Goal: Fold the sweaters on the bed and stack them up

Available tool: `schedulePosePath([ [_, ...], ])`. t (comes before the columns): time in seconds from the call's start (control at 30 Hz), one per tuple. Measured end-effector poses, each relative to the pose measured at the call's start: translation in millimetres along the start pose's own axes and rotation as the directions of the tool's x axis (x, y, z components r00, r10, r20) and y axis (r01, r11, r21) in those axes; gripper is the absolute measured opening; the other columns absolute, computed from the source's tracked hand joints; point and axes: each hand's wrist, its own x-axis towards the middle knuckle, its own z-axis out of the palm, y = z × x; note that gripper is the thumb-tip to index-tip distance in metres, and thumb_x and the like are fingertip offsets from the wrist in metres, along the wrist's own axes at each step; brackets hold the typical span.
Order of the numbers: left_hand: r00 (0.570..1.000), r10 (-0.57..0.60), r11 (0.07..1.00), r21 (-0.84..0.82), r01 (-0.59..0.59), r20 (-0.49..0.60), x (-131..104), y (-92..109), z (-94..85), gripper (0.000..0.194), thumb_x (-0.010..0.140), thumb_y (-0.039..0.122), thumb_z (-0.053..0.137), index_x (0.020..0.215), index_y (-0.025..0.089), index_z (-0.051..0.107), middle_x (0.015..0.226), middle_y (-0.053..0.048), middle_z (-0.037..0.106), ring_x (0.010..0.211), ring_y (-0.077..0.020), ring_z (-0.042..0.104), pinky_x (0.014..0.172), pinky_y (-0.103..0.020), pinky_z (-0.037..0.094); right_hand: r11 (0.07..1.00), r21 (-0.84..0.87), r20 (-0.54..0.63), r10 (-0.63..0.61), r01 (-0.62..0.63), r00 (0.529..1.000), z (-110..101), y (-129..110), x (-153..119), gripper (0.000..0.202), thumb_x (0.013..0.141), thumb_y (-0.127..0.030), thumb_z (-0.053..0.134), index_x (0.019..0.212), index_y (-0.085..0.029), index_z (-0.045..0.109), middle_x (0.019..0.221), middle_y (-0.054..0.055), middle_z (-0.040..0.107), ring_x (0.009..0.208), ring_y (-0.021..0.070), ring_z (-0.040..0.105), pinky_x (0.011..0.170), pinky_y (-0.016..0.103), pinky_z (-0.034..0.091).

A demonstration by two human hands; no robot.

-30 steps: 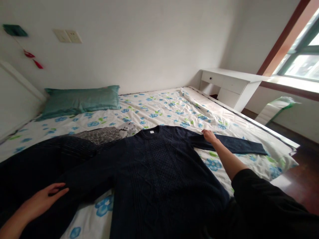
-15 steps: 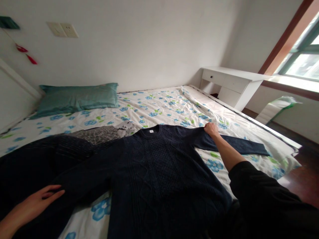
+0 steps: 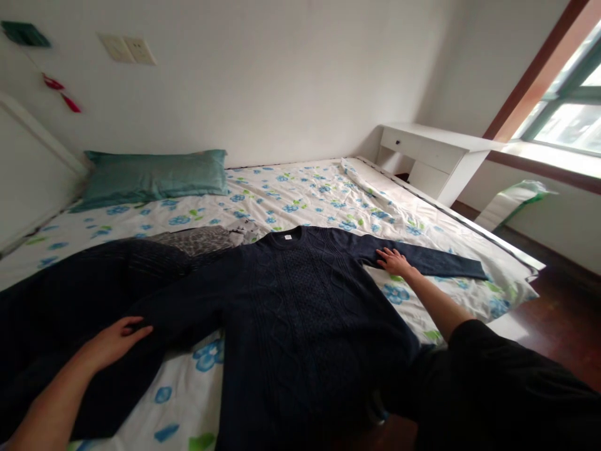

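Note:
A navy blue cable-knit sweater (image 3: 300, 313) lies spread face up on the bed, its round neck with a small white label pointing away from me. My right hand (image 3: 393, 261) rests open on the upper part of its right-hand sleeve, fingers spread over the knit. On the left-hand sleeve lies my left hand (image 3: 115, 343), thumb and forefinger apart; its other fingers are mostly hidden. Other dark clothing (image 3: 89, 275) is heaped beyond that sleeve, with a grey patterned garment (image 3: 200, 240) behind it.
A white sheet with blue flowers (image 3: 291, 181) covers the bed. At the far left lies a green pillow (image 3: 154, 176). A white desk (image 3: 432, 153) stands past the bed's right side, near a window (image 3: 570, 119). A plastic-wrapped white object (image 3: 509, 203) leans nearby.
My right hand has let go of the sleeve and now lies on it with fingers spread. My left hand has shifted slightly right and away from me. The view has moved slightly.

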Motion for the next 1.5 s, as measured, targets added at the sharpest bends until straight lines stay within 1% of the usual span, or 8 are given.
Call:
schedulePosePath([
  [0.27,0.964,0.171,0.985,-0.017,-0.172,0.201,-94.7,75.2,-4.6,0.044,0.094,0.06,0.053,0.104,0.023,0.075,0.107,-0.01,0.084,0.1,-0.032,0.079,0.081,-0.035,0.053,0.826,0.314,0.108,0.458,-0.467,0.883,-41.5,66.4,-87.8,0.031,0.102,-0.043,0.068,0.107,-0.017,0.084,0.106,0.017,0.083,0.106,0.0307,0.082,0.091,0.035,0.064],
  [0.43,0.789,0.366,0.914,-0.033,-0.404,0.494,-198.1,135.8,48.8,0.052,0.082,0.078,0.061,0.087,0.027,0.073,0.096,-0.013,0.082,0.1,-0.0412,0.078,0.087,-0.046,0.054,0.76,0.49,0.7,-0.051,-0.427,0.712,-43.6,39.4,-143.4,0.047,0.077,-0.058,0.096,0.096,-0.017,0.082,0.097,0.012,0.083,0.092,0.0236,0.082,0.079,0.028,0.066],
  [0.67,0.703,0.415,0.847,0.037,-0.531,0.577,-225.2,136.3,57.8,0.018,0.079,0.042,0.063,0.08,0.027,0.054,0.097,-0.01,0.079,0.108,-0.0369,0.076,0.093,-0.044,0.052,0.936,0.318,0.739,-0.147,-0.149,0.658,-27.5,-14.1,-159.4,0.05,0.062,-0.053,0.101,0.076,-0.016,0.07,0.07,0.0,0.068,0.077,0.0177,0.071,0.065,0.021,0.062],
  [0.83,0.516,0.387,0.889,-0.162,-0.428,0.764,-212.0,120.4,37.2,0.022,0.075,0.041,0.064,0.08,0.027,0.047,0.075,-0.001,0.07,0.084,-0.0289,0.074,0.075,-0.035,0.049,0.919,0.335,0.773,-0.142,-0.208,0.618,-39.1,9.4,-156.0,0.052,0.056,-0.046,0.103,0.09,-0.017,0.075,0.085,0.002,0.073,0.076,0.0143,0.068,0.062,0.019,0.056],
  [0.97,0.664,0.367,0.858,0.039,-0.512,0.651,-220.7,126.4,31.3,0.016,0.073,0.032,0.069,0.078,0.024,0.055,0.088,-0.003,0.075,0.098,-0.0295,0.073,0.081,-0.035,0.046,0.98,0.099,0.753,0.04,-0.174,0.657,-44.1,15.0,-149.6,0.03,0.076,-0.04,0.091,0.082,-0.016,0.073,0.074,0.002,0.068,0.064,0.0129,0.061,0.061,0.023,0.049],
  [1.1,0.577,0.589,0.739,-0.087,-0.668,0.566,-265.1,166.2,43.5,0.022,0.089,0.045,0.072,0.087,0.024,0.064,0.098,-0.003,0.079,0.102,-0.0279,0.073,0.085,-0.034,0.046,0.984,-0.006,0.358,-0.161,0.175,0.919,-46.7,-28.7,-153.2,0.017,0.087,-0.034,0.085,0.088,-0.018,0.079,0.088,0.008,0.077,0.083,0.0216,0.07,0.075,0.028,0.05],
  [1.33,0.417,0.734,0.512,-0.034,-0.858,0.536,-334.5,229.0,101.9,0.032,0.092,0.038,0.084,0.118,0.021,0.076,0.117,-0.014,0.083,0.114,-0.0354,0.077,0.096,-0.041,0.055,0.761,0.115,0.471,-0.608,0.639,0.64,-1.7,-160.2,-206.0,0.035,0.085,-0.047,0.091,0.113,-0.027,0.086,0.097,0.002,0.082,0.093,0.0228,0.076,0.076,0.025,0.048],
  [1.5,0.308,0.796,0.451,-0.17,-0.876,0.522,-320.2,225.2,82.0,0.016,0.098,0.039,0.076,0.093,0.024,0.078,0.096,-0.007,0.083,0.097,-0.0288,0.08,0.083,-0.035,0.054,0.688,0.11,0.532,-0.65,0.717,0.542,-4.0,-185.2,-207.6,0.015,0.091,-0.028,0.079,0.103,-0.026,0.088,0.101,0.001,0.085,0.094,0.02,0.078,0.074,0.024,0.046],
])
